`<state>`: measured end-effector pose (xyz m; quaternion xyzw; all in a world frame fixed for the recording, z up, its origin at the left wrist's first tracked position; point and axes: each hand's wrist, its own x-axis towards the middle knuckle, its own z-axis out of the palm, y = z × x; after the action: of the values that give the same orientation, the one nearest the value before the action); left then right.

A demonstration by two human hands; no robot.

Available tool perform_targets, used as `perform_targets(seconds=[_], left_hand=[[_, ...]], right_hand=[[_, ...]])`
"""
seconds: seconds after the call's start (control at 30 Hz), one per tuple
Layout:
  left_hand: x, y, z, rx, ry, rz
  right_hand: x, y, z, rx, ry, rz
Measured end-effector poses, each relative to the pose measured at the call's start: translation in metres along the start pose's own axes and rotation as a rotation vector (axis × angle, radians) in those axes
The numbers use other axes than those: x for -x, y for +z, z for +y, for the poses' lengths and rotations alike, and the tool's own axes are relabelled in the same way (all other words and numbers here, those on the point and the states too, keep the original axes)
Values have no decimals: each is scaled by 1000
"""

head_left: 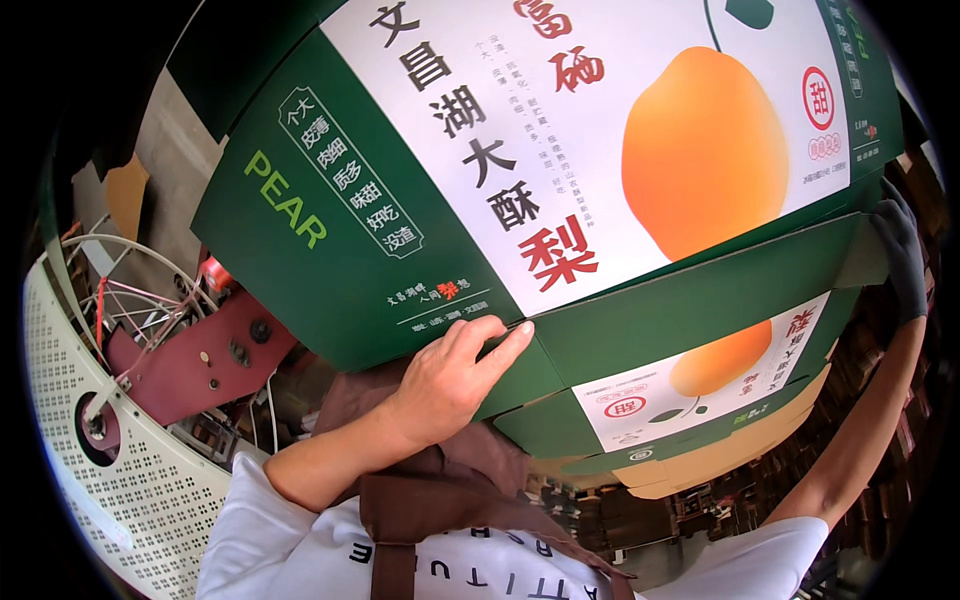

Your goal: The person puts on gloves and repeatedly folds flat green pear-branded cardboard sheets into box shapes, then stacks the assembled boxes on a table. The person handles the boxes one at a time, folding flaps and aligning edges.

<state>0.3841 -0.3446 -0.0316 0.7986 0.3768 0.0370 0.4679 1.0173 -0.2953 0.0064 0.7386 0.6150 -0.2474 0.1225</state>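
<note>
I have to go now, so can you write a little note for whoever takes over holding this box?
Left hand: bare, fingers pressed on the near corner of the green and white carton.
Right hand: in a dark glove, gripping the carton's far right edge.
The carton is held up in front of the chest, its pear picture facing up.
Done: carton lifted.
Left: setting it down somewhere; the pictures don't show where.

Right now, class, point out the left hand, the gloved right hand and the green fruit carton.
left hand (450, 375), head view, back of the hand.
right hand (903, 255), head view, dark glove's palm area.
green fruit carton (330, 250), head view, green side panel.
</note>
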Motion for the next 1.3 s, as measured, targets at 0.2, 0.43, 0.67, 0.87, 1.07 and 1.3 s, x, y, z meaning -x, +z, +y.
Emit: perform_targets(seconds=[0.2,0.43,0.67,0.87,1.07,1.3], left_hand=[[3,-1,2,-12,10,-24],[5,2,3,-2,-22,-43],[5,4,6,-15,-4,-22],[4,5,6,-12,-1,-13],[6,6,5,1,3,2],[4,5,8,-11,13,4]], right_hand=[[8,-3,-34,-18,6,44],[8,-8,-66,189,39,86],[-4,-7,-74,192,115,45],[-12,-7,-75,163,145,11],[-15,-6,-77,199,162,-6],[-16,-9,-78,209,146,-27]])
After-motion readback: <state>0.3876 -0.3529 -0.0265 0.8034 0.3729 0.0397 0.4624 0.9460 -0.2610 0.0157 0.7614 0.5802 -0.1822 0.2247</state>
